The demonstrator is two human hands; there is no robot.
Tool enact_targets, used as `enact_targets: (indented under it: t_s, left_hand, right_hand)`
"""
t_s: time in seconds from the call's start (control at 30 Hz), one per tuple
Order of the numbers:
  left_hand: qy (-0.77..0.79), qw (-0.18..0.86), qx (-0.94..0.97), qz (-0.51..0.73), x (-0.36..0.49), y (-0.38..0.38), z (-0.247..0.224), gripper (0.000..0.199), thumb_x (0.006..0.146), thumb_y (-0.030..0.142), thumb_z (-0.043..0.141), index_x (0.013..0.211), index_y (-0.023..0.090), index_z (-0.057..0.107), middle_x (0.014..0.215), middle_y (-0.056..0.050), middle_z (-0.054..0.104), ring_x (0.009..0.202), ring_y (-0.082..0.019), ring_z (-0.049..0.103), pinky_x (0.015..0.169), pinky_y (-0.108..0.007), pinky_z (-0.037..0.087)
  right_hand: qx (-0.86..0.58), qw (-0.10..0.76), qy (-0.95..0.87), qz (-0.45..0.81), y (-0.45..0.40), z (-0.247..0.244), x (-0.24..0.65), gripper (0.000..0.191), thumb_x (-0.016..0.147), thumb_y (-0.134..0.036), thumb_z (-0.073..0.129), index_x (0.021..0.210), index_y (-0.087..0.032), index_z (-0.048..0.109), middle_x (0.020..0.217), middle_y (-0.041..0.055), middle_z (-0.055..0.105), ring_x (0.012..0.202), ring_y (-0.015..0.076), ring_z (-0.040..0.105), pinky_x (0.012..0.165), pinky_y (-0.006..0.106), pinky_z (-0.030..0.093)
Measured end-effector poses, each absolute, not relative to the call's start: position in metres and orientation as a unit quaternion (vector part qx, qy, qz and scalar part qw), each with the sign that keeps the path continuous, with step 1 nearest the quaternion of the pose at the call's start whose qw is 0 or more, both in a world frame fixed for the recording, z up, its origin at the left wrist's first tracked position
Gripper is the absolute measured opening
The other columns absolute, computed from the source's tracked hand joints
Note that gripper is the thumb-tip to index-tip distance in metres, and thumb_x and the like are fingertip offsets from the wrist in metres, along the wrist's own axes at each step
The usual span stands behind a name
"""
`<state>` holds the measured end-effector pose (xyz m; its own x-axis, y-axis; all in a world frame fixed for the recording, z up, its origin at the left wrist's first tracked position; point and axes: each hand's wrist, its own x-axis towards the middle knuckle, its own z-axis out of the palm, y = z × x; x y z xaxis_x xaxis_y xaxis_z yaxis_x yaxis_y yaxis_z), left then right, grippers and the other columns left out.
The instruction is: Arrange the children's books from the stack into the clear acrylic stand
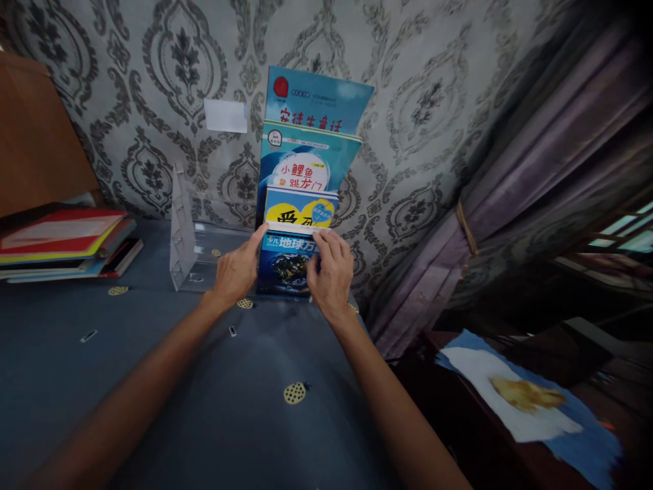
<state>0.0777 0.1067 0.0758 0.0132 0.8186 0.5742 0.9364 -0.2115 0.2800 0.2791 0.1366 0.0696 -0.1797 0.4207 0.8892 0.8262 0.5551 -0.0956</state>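
A dark blue book (286, 269) with an earth picture stands upright at the front of a clear stepped rack (183, 238). My left hand (237, 269) grips its left edge, with a finger reaching the top corner. At the upper right, my right hand (331, 272) has its fingers bent over the top edge. Behind it, each rising higher, are a blue-and-yellow book (300, 207), a teal book (311, 156) with a white circle, and a blue book (319, 99) with red lettering. The rack's left part holds no book.
To the left lies a stack of books (66, 238) beside a brown wooden panel (45, 129). Patterned wallpaper (183, 54) with a white switch plate (225, 116) rises behind. A tied purple curtain (433, 286) hangs at right, near a blue-and-white cloth (525, 395) on a dark surface.
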Motion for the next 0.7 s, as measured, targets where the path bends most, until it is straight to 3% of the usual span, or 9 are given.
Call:
enact_targets:
  t_s: [0.2,0.43,0.7]
  left_hand:
    - [-0.626,0.104,-0.701,-0.324,0.0790,0.1062,0.0755,0.055,0.104,0.027,0.035,0.158,0.025,0.029,0.108,-0.010,0.076,0.085,-0.023,0.073,0.075,-0.033,0.054]
    - [-0.602,0.079,-0.716,-0.345,0.0778,0.1075,0.0716,0.067,0.099,0.039,0.051,0.159,0.026,0.022,0.113,-0.008,0.076,0.089,-0.026,0.073,0.073,-0.033,0.053]
    - [-0.589,0.083,-0.725,-0.347,0.0775,0.1086,0.0662,0.082,0.093,0.034,0.063,0.160,0.025,0.016,0.120,-0.013,0.072,0.097,-0.029,0.072,0.074,-0.034,0.053]
  right_hand:
    - [-0.410,0.493,-0.737,-0.212,0.1369,0.0702,0.2792,0.045,0.090,-0.012,0.045,0.133,-0.018,0.058,0.134,0.0128,0.063,0.131,0.0283,0.049,0.106,0.049,0.044]
    - [-0.428,0.473,-0.746,-0.192,0.1357,0.0707,0.2804,0.049,0.091,-0.011,0.044,0.137,-0.020,0.055,0.139,0.0119,0.060,0.135,0.0289,0.047,0.107,0.051,0.043]
    - [-0.440,0.449,-0.753,-0.192,0.1350,0.0696,0.2811,0.053,0.093,-0.015,0.046,0.146,-0.022,0.047,0.143,0.0119,0.057,0.139,0.0296,0.043,0.111,0.054,0.042]
